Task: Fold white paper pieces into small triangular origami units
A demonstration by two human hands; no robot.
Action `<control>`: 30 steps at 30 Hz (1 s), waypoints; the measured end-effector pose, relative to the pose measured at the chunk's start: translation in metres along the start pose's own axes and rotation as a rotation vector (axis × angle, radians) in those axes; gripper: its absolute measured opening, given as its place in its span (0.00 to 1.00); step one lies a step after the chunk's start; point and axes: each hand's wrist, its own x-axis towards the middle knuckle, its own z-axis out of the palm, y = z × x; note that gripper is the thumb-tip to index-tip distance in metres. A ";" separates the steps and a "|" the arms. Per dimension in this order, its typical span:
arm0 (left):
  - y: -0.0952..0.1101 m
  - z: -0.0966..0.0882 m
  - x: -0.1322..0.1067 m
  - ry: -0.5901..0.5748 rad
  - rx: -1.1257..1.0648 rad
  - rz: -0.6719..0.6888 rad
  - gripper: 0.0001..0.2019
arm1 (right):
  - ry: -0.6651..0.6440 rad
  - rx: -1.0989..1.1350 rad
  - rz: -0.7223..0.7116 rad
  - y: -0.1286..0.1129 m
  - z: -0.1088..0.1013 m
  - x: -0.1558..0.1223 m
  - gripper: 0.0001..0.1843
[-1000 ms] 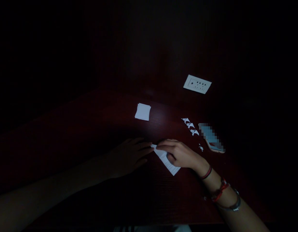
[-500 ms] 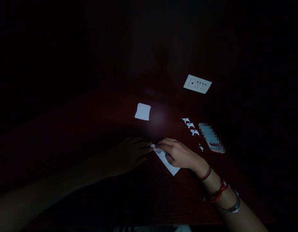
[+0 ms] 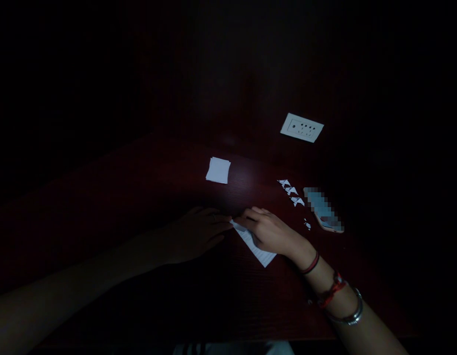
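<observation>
A strip of white lined paper (image 3: 258, 250) lies slantwise on a dark red-brown table (image 3: 147, 187). My right hand (image 3: 270, 230) rests on top of it, fingers stretched out and pressed together along its upper edge. My left hand (image 3: 197, 232) lies flat beside it on the left, its fingertips touching the strip's top corner. The scene is very dark. Much of the strip is hidden under my right hand.
A small stack of white square sheets (image 3: 218, 170) lies beyond the hands. Several small folded paper pieces (image 3: 291, 191) sit to the right, next to a phone (image 3: 323, 209). A white socket plate (image 3: 301, 127) is on the back panel. Bracelets (image 3: 337, 291) ring my right wrist.
My right hand has slid a little up and to the left along the strip. The left hand has shifted slightly upward; the paper stays in place.
</observation>
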 end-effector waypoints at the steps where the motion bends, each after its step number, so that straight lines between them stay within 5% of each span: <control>1: 0.000 0.001 0.000 0.003 0.003 0.001 0.16 | 0.000 -0.008 0.002 0.000 0.000 0.000 0.24; 30: -0.006 0.006 -0.002 0.016 -0.013 0.001 0.16 | -0.043 0.032 0.100 0.018 -0.009 -0.023 0.17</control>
